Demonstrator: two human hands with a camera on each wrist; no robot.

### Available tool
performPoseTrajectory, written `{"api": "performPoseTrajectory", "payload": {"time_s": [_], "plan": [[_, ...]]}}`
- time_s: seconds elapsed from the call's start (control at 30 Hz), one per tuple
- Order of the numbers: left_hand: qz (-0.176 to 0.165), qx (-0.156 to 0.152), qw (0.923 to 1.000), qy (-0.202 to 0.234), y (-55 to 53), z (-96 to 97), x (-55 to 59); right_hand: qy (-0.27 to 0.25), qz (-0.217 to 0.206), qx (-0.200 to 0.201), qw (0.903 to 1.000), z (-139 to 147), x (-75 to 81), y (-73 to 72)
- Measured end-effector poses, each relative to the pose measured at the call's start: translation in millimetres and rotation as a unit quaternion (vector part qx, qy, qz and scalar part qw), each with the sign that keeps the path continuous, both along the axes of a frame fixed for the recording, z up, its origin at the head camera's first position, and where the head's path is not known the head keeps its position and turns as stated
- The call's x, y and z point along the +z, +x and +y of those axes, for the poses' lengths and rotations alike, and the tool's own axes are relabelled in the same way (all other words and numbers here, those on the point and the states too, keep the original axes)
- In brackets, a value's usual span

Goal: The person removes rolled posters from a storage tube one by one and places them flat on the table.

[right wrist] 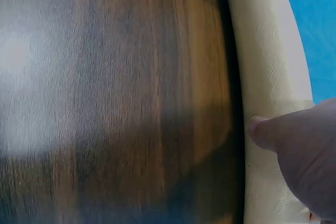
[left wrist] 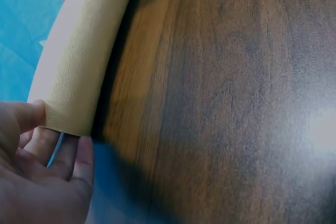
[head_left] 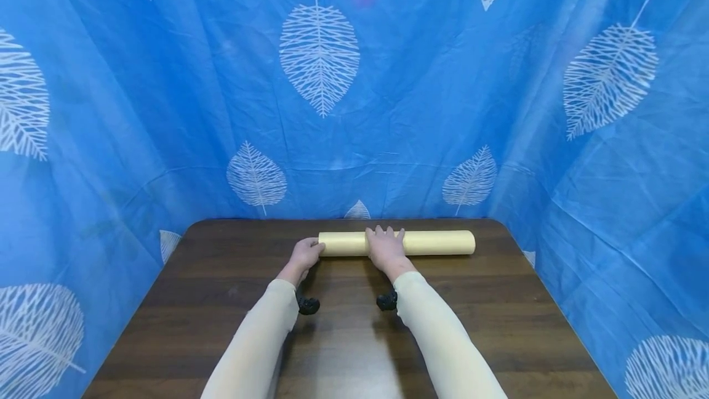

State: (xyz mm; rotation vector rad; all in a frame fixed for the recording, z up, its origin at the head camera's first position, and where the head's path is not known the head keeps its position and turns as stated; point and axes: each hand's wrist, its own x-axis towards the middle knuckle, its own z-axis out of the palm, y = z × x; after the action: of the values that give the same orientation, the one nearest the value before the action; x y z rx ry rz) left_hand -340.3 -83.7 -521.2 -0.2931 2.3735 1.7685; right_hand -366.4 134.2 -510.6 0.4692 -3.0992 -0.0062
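Note:
A long pale-yellow roll (head_left: 437, 243) with a finely creased, leather-like surface lies crosswise near the table's far edge. At its left end, my left hand (head_left: 306, 254) pinches the rim: the thumb is on the outer surface and fingers are at the end opening. A thin light-blue cord (left wrist: 55, 150) shows across those fingers; what it belongs to is unclear. Left of the roll's middle, my right hand (head_left: 386, 250) grips it from above. Its fingers reach over the top, and the thumb presses the near side of the roll (right wrist: 268, 51). The inside of the roll is hidden.
The dark wooden table (head_left: 343, 350) has rounded far corners. Blue sheeting with white leaf prints (head_left: 388, 140) hangs behind it and along both sides. A black device (head_left: 308, 306) is at the left wrist, and another black device (head_left: 386, 300) is at the right.

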Motion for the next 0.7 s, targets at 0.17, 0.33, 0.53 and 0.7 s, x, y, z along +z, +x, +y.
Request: {"api": "performPoseTrajectory", "payload": {"time_s": [0.17,0.33,0.53,0.7], "plan": [[-0.008,-0.003,0.9994,0.034,-0.3,1.2,1.0,-0.004,0.007,0.008,0.9999,2,-0.6,2.9],[-0.026,-0.011,0.9987,0.043,-2.7,1.5,0.0,-0.002,0.019,0.005,0.9998,1,-6.1,-0.1],[-0.041,-0.006,0.9978,0.052,-5.4,1.4,-4.9,-0.007,0.017,0.010,0.9998,0,-12.5,-2.9],[-0.054,-0.001,0.9971,0.054,-13.6,1.5,-5.4,-0.007,0.012,-0.005,0.9999,1,-9.2,-1.8]]}}
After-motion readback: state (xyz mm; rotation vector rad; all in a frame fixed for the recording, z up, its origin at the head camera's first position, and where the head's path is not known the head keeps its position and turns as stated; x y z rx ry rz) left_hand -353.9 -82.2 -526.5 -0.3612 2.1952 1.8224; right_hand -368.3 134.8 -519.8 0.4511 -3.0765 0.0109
